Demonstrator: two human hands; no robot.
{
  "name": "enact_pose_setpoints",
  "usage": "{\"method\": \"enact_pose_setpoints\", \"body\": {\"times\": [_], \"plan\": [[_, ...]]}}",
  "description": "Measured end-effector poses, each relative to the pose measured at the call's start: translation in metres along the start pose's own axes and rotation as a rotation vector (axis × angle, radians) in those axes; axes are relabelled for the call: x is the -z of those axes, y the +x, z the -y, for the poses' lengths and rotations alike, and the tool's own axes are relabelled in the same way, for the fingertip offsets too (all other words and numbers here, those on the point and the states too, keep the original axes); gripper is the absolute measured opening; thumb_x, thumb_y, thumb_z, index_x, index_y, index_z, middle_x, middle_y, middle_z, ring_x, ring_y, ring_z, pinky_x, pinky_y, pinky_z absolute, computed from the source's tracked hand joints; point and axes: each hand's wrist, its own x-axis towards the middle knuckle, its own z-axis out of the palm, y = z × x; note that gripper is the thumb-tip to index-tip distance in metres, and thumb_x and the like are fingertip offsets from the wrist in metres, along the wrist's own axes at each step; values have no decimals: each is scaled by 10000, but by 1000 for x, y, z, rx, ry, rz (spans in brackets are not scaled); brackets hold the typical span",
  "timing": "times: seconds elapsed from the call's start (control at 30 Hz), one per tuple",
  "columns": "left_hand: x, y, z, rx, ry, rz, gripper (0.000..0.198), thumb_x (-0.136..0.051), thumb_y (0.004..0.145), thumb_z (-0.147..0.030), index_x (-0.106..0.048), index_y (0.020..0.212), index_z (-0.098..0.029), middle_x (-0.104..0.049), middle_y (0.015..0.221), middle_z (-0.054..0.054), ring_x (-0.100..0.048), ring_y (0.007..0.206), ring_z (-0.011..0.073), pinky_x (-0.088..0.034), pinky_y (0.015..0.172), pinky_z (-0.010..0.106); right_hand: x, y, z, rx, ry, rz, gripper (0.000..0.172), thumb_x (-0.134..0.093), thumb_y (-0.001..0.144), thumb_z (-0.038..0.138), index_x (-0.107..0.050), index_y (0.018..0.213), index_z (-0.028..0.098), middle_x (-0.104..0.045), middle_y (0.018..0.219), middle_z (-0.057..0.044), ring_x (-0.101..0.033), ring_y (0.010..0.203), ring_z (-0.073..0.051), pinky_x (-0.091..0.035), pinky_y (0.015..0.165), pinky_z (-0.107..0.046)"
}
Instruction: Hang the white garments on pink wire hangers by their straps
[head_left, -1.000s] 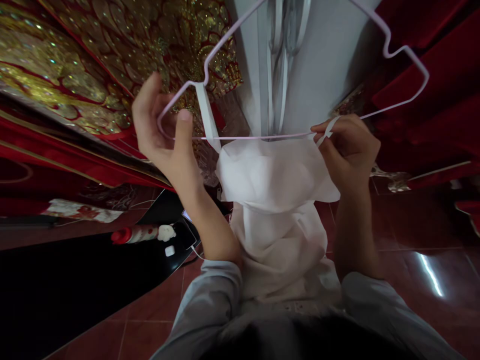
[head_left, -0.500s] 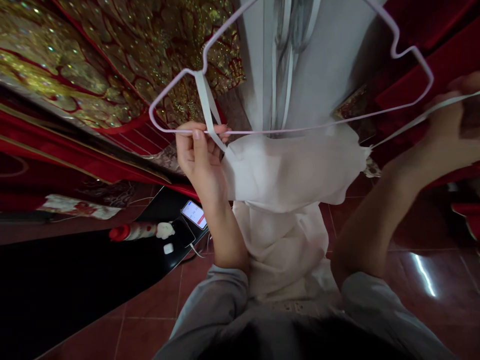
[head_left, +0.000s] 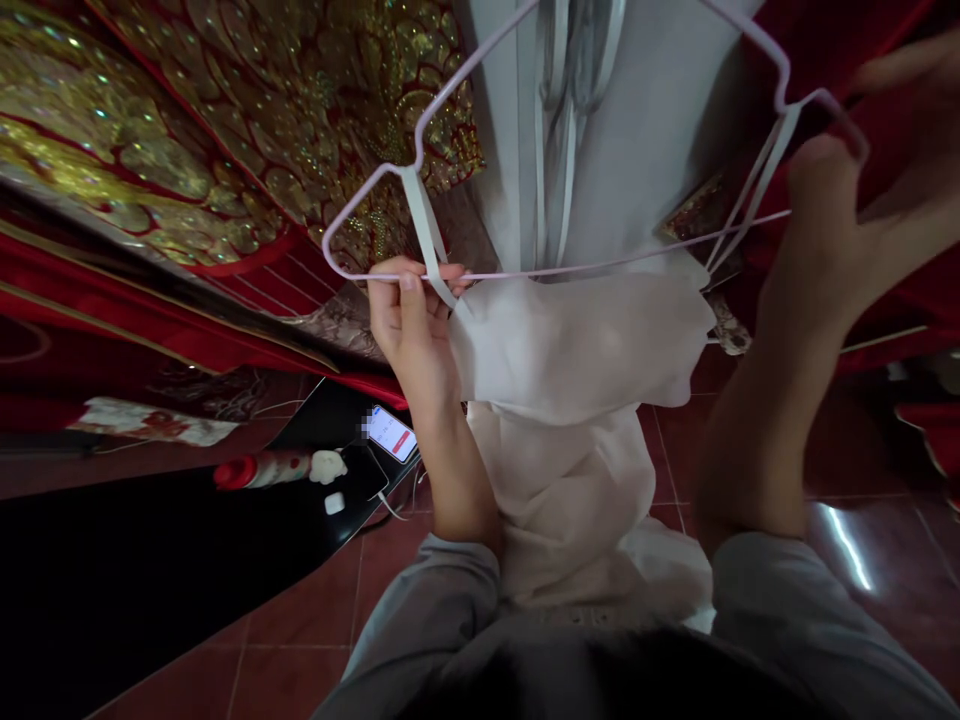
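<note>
A pale pink clothes hanger (head_left: 585, 268) spans the upper middle of the head view. My left hand (head_left: 416, 325) is closed on its lower bar near the left end, beside a white strap. A white strappy garment (head_left: 581, 345) hangs below the bar. Its left strap (head_left: 424, 225) loops over the hanger's left notch, and its right strap (head_left: 757, 190) over the right notch. By the hanger's right end, my right hand (head_left: 862, 190) is open with thumb and fingers apart, partly blurred, hiding part of that end.
Gold-sequined red garments (head_left: 247, 130) hang at the left, and a long pale garment (head_left: 637, 130) hangs behind the hanger. On a black table (head_left: 187, 560) at lower left lie a lit phone (head_left: 394, 435), a red-capped bottle (head_left: 262, 470) and a small white case (head_left: 334, 503). Red tiles (head_left: 300, 600) cover the floor.
The right strap, earlier stretched out to the right in my right hand, now sits over the hanger's right notch. My right hand has let go of it. My left hand keeps its hold.
</note>
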Motion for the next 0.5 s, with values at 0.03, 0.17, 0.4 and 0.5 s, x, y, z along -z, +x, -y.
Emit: {"method": "enact_pose_setpoints", "body": {"times": [0.03,0.17,0.4,0.5], "plan": [[-2,-1,0,-3,14,-6,139,-538,1076,-207,-557,939,-202,-751,844,25,-725,768,147,-583,797,276,-1,-10,7,69,24,7,213,-699,881,264,-790,1071,296,-708,1032,19,-626,1102,-188,-460,1076,-397],[-6,-5,2,-34,62,-46,145,-539,1082,-234,-563,940,-215,-758,850,9,-738,800,154,-586,813,299,-12,-57,36,45,24,421,256,-655,941,350,-729,1185,342,-742,1095,-27,-678,1087,-252,-487,1101,-546],[2,-20,-10,-120,400,-30,273,-633,1070,-396,-759,917,-209,-745,841,49,-698,823,199,-553,829,383,-23,-92,54,-105,-143,528,316,-601,947,404,-608,1258,464,-720,1144,-9,-586,1273,-306,-205,1322,-682],[1,-22,-32,-96,514,26,274,-659,1047,-378,-799,864,-229,-734,799,46,-671,793,212,-557,789,397,-22,-92,57,-149,-214,592,348,-530,977,420,-552,1305,536,-715,1250,21,-528,1385,-312,-201,1327,-688]]}}
